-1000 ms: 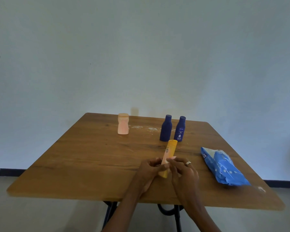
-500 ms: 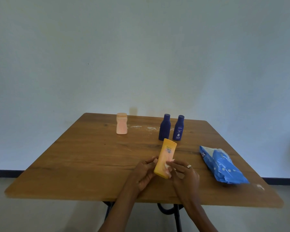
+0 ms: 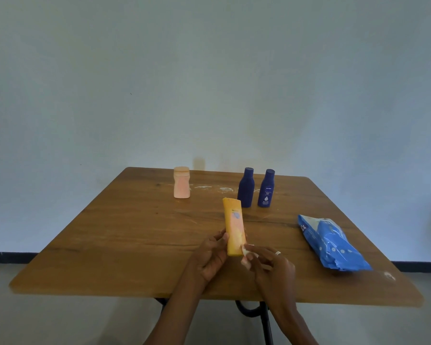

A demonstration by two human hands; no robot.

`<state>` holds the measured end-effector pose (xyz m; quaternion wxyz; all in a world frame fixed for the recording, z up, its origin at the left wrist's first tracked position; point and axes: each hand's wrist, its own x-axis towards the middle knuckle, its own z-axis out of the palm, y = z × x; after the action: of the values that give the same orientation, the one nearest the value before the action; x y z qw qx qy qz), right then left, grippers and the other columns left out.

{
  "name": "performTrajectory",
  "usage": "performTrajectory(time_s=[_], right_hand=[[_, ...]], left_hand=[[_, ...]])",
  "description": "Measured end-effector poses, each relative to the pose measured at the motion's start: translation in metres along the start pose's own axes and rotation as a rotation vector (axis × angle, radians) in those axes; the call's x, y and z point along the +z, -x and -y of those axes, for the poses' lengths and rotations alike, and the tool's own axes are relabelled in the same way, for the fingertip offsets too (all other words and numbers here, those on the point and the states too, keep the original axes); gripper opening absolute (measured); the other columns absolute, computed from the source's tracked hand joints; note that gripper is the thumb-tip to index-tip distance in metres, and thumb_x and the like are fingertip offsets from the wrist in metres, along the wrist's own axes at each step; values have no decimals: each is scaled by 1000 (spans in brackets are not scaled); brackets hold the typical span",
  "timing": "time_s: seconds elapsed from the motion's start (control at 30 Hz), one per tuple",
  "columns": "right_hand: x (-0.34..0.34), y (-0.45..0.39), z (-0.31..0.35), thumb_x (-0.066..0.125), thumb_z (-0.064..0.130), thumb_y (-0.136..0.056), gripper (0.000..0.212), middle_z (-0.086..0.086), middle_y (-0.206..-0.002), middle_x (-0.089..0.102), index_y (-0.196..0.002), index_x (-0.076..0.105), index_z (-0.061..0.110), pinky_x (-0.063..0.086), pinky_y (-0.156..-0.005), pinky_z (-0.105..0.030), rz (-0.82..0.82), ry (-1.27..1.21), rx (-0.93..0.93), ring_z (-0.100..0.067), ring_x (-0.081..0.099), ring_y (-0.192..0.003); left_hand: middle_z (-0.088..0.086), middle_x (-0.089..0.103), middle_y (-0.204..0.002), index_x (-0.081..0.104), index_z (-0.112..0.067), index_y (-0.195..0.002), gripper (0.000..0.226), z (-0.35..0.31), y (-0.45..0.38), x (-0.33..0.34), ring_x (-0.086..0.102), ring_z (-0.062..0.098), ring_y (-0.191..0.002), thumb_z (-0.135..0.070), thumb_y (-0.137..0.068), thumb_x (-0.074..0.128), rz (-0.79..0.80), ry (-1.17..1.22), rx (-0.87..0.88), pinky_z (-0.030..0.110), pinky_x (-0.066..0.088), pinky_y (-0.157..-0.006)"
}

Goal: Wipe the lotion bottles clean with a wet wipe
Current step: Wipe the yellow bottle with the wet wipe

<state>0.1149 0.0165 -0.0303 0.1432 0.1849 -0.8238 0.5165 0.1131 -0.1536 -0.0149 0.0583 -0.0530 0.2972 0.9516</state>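
Your left hand [image 3: 209,257] grips the yellow bottle [image 3: 233,226] at its lower end, upright above the table [image 3: 125,232] near the front edge — your right hand [image 3: 271,267] pinches a wet wipe [image 3: 245,256] against its base. Open wood to your left; the blue wipe pack [image 3: 331,242] lies right, near that edge. Two dark blue bottles [image 3: 245,188] and a peach bottle [image 3: 181,182] stand far back.

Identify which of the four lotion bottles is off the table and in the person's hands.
The yellow bottle: the left hand holds it tilted while the right hand presses a wipe to it. The peach and two dark-blue bottles stand untouched.
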Motion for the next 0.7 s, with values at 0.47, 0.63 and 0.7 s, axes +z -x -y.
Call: performTrajectory(time_s=[0.47, 0.63, 0.7], right_hand=[[23, 12, 9, 89, 18, -61, 48, 1, -104, 64, -102, 68, 32, 48, -69, -17, 48, 384, -381, -14, 64, -88], [23, 0, 19, 86, 16, -66, 35, 2, -100, 64, -98, 73, 24, 46, -64, -14, -24, 369, -387, -12, 62, -81], [25, -4, 21, 86, 15, -67, 33, 1, -100, 63, -97, 73, 22, 43, -66, -12, -35, 365, -379, -10, 61, -82]], left_hand=[[22, 64, -117, 52, -1, -133, 62, 3, 0, -3, 62, 34, -108, -10, -76, 76, -60, -178, 14, 47, 55, -86], [17, 61, -115, 55, -10, -137, 46, 4, -3, -6, 60, 27, -102, -15, -91, 62, 25, -141, 34, 43, 52, -93], [18, 63, -120, 58, -8, -134, 43, 5, -2, -6, 61, 26, -105, -18, -92, 58, 6, -139, 41, 45, 49, -99]])
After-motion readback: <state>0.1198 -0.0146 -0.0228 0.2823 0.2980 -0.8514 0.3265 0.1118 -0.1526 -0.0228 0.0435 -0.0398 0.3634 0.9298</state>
